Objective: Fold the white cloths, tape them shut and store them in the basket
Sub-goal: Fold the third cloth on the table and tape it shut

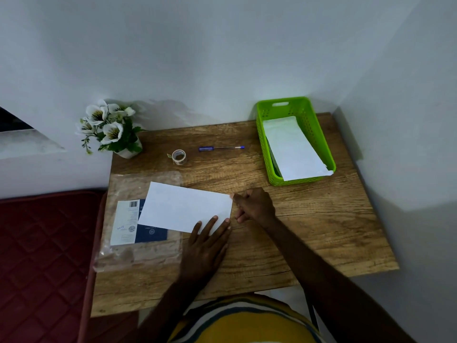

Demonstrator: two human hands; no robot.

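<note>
White folded cloth [185, 210], a flat rectangle, lies on the wooden counter [309, 231] toward seven o'clock, partly over a clear plastic packet with a printed label [128, 224]. The left hand [206, 246] presses flat on its near right corner, fingers straight. The right hand [254, 206], at the cloth's three o'clock edge, has curled fingers that seem to pinch the corner, though the contact is too small to confirm. The small roll of clear tape [179, 157] sits at eleven o'clock, well apart; the green perforated plastic basket [265, 154] at one o'clock already holds another white folded piece [294, 149].

Risks, as I judge them: lifting either hand for the tape could let the fold spring open, and the slick packet underneath could let the cloth slide. Any fold seam is not discernible, and the packet's label text is illegible.
</note>
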